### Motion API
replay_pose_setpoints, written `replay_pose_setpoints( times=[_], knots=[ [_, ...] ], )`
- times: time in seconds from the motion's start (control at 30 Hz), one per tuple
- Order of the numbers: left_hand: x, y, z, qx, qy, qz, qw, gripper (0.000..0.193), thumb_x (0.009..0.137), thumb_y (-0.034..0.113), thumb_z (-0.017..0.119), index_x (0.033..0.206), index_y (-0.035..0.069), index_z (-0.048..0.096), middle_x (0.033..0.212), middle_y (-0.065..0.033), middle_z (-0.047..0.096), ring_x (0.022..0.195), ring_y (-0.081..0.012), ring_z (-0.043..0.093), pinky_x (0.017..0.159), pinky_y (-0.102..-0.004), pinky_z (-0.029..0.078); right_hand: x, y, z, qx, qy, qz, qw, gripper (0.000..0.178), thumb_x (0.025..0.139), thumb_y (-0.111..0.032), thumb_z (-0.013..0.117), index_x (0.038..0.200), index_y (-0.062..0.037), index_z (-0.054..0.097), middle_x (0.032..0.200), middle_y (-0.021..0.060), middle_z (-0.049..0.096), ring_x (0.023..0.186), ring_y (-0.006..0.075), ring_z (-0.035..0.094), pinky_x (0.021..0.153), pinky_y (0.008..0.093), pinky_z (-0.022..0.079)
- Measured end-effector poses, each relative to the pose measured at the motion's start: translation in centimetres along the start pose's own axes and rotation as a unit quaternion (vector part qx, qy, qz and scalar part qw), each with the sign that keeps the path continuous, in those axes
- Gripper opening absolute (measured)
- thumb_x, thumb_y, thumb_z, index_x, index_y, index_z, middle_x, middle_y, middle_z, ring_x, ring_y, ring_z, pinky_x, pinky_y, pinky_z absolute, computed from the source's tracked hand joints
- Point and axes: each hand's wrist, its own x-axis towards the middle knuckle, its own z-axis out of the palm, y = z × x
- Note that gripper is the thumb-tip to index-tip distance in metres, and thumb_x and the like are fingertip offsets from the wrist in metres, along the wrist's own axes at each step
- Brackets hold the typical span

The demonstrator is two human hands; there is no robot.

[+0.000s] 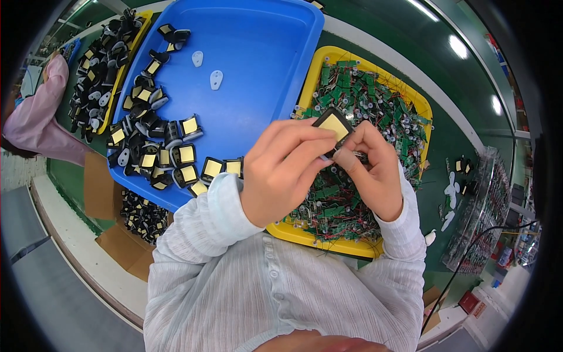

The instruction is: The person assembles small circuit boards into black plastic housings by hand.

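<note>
Close to my chest, my left hand [287, 161] grips a small black plastic housing [334, 128] with a pale yellow square face. The housing is tilted, its yellow face turned up. My right hand [370, 167] is closed at the housing's lower right corner, thumb and forefinger pinched together; what lies between them is hidden. Both hands hover over the left part of a yellow tray [427, 117] heaped with green circuit boards [375, 94] and thin red wires.
A large blue tray [252, 35] holds several similar black housings [146, 129] along its left side and two loose light-grey plates [216, 80]. Further left stand another loaded yellow tray, a cardboard box [99, 190] of black parts, and a person in pink [47, 117]. A clear-wrapped stack [481, 211] stands right.
</note>
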Motion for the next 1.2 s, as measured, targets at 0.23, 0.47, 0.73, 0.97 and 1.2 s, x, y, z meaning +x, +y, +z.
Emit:
replay_pose_setpoints(
  times=[0.23, 0.47, 0.73, 0.97, 1.2],
  knots=[
    [-0.5, 1.0, -0.2, -0.026, -0.017, -0.057, 0.998, 0.030, 0.059, -0.004, 0.068, 0.087, 0.003, 0.062, 0.090, -0.0066, 0.060, 0.083, -0.0267, 0.058, 0.071, -0.0332, 0.050, -0.1, -0.3, -0.2, 0.083, -0.051, 0.061, 0.993, 0.010, 0.081, -0.004, 0.056, 0.082, -0.0009, 0.046, 0.070, 0.0037, 0.056, 0.067, 0.0083, 0.055, 0.053, 0.0205, 0.041],
    [0.6, -0.6, 0.1, -0.387, -0.064, -0.236, 0.889, 0.022, 0.080, -0.001, 0.056, 0.102, -0.001, 0.055, 0.108, -0.0119, 0.055, 0.098, -0.0199, 0.055, 0.081, -0.0314, 0.050, 0.5, -0.4, -0.8, 0.201, -0.077, 0.099, 0.972, 0.012, 0.085, -0.010, 0.056, 0.091, -0.0018, 0.050, 0.079, 0.0015, 0.057, 0.067, 0.0068, 0.055, 0.050, 0.0176, 0.039],
    [0.0, -0.4, 0.5, -0.455, -0.050, -0.280, 0.844, 0.022, 0.089, 0.012, 0.050, 0.107, -0.001, 0.048, 0.109, -0.0096, 0.053, 0.089, -0.0117, 0.051, 0.071, -0.0252, 0.048, -0.2, -0.3, 0.7, 0.182, -0.016, 0.073, 0.980, 0.015, 0.081, 0.000, 0.058, 0.094, 0.0012, 0.052, 0.082, 0.0056, 0.062, 0.070, 0.0078, 0.057, 0.064, 0.0203, 0.044],
    [-0.1, -0.5, 0.4, -0.413, -0.047, -0.267, 0.869, 0.016, 0.090, 0.010, 0.045, 0.101, -0.001, 0.048, 0.104, -0.0100, 0.055, 0.087, -0.0119, 0.053, 0.069, -0.0242, 0.048, -0.5, -0.9, 0.6, 0.149, -0.028, 0.114, 0.982, 0.014, 0.080, -0.001, 0.060, 0.092, 0.0013, 0.053, 0.082, 0.0056, 0.061, 0.070, 0.0070, 0.058, 0.057, 0.0190, 0.046],
    [-0.1, -1.1, 0.1, -0.280, -0.051, -0.161, 0.945, 0.017, 0.086, 0.007, 0.051, 0.101, -0.001, 0.048, 0.098, -0.0119, 0.056, 0.080, -0.0165, 0.056, 0.067, -0.0257, 0.047, -0.5, -0.7, 0.3, 0.174, -0.035, 0.113, 0.978, 0.015, 0.080, 0.001, 0.058, 0.094, 0.0017, 0.053, 0.082, 0.0062, 0.059, 0.069, 0.0089, 0.058, 0.061, 0.0220, 0.050]
  ],
)
